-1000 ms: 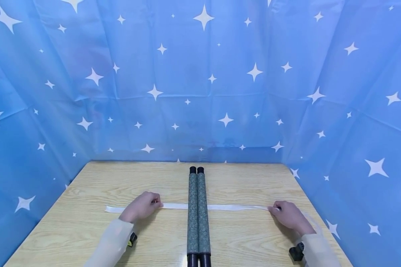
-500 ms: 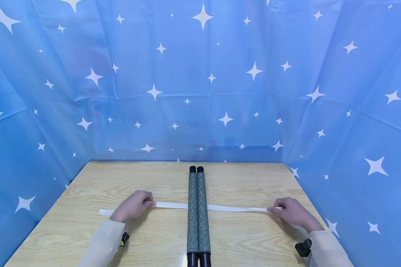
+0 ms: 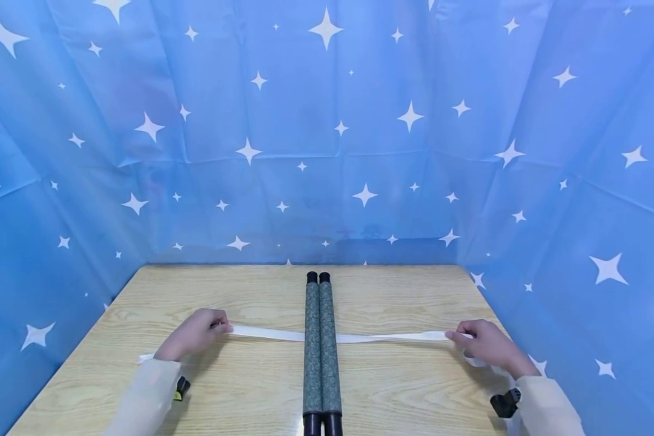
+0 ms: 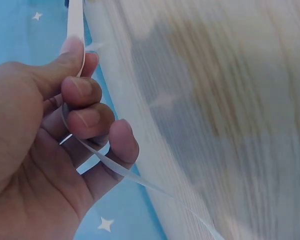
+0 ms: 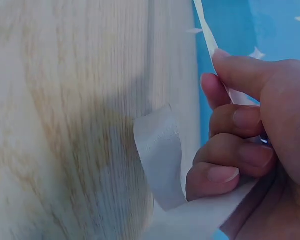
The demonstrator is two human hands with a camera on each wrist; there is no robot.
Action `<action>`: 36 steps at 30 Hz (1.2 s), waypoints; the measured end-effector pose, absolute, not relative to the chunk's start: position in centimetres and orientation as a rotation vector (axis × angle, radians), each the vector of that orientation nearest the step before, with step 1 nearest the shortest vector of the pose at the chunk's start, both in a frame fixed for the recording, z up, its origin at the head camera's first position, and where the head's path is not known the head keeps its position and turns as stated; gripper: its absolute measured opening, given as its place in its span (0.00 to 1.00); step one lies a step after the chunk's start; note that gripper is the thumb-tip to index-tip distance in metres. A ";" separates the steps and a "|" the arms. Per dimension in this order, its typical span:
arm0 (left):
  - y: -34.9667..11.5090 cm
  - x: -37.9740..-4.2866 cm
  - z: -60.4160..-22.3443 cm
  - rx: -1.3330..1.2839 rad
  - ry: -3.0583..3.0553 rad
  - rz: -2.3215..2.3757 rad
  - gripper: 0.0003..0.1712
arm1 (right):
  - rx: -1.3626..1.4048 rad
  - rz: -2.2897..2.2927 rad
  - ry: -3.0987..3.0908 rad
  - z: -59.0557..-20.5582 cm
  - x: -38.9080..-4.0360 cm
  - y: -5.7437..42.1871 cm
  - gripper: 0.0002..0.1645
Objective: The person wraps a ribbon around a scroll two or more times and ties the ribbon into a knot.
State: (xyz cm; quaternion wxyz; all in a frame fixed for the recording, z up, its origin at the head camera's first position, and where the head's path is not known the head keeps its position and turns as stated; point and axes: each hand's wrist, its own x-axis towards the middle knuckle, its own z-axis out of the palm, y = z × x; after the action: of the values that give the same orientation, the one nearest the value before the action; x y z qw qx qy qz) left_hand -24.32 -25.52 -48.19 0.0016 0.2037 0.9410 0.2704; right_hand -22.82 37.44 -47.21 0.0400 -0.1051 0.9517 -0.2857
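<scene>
Stretching across the wooden table (image 3: 414, 387) in the head view, a white ribbon (image 3: 267, 333) runs crosswise beneath two green patterned rolls (image 3: 313, 348) with dark ends, which lie side by side, pointing away from the person. The left hand (image 3: 193, 334) pinches the ribbon well to the left of the rolls, and the right hand (image 3: 489, 346) pinches it well to the right. Behind the table hangs a blue backdrop (image 3: 327, 133) printed with white stars. From the left wrist, thumb and forefinger clamp the ribbon, while its tail passes through the other curled fingers and trails toward the table. From the right wrist, the thumb and forefinger likewise pinch the ribbon, and a loose, folded length hangs below the curled fingers.
</scene>
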 end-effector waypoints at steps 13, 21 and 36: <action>-29.6 -23.8 -47.6 0.472 2.996 0.824 0.10 | -0.343 -0.910 2.934 -46.7 -22.9 38.7 0.23; -31.4 -23.1 -46.8 0.456 3.028 0.826 0.11 | -0.328 -0.861 2.984 -46.0 -22.8 39.9 0.22; -36.1 -21.7 -46.2 0.304 3.060 0.796 0.12 | -0.241 -0.764 3.002 -44.1 -22.4 42.0 0.24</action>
State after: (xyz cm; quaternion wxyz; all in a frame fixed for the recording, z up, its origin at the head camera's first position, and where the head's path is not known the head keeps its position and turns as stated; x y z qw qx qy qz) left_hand -21.75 -36.10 -46.22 -0.0176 0.0958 0.9632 0.2506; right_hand -22.40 41.99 -44.11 0.0171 -0.0777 0.9661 -0.2457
